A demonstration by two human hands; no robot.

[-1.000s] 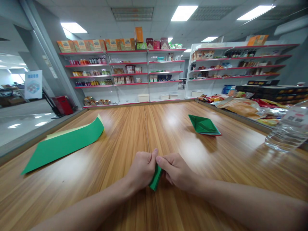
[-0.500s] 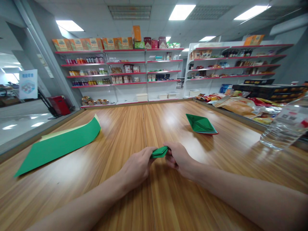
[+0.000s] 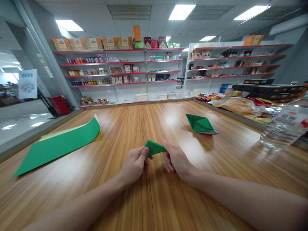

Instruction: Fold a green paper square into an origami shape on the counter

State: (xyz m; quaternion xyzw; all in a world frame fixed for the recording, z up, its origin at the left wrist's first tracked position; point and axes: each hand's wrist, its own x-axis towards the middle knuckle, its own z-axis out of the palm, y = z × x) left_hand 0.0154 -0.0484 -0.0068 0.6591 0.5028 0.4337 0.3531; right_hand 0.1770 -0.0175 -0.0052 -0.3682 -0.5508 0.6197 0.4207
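A small folded green paper (image 3: pixel 154 148), pointed at its right end, is held above the wooden table (image 3: pixel 125 128). My left hand (image 3: pixel 135 163) pinches its left corner, with the thumb on top and the fingers beneath. At the pointed end is my right hand (image 3: pixel 176 158), its thumb and fingers closing around the tip; the exact contact there is partly hidden. Farther right rests a folded green paper shape (image 3: pixel 201 124) with an opened hollow and a reddish edge at its underside. A long green paper sheet (image 3: pixel 60 144) with a yellowish back lies curled at the left.
A clear plastic bottle (image 3: pixel 276 128) stands at the right edge. Behind it are snack bags (image 3: pixel 240 107) and stacked dark boxes (image 3: pixel 267 91). Stocked shelves (image 3: pixel 127 73) line the back, beyond the table's raised rim (image 3: pixel 137 103).
The small folded paper has been turned, so a flat triangular face now shows instead of its layered edge. My left hand has shifted slightly left, and my right thumb has lifted a little.
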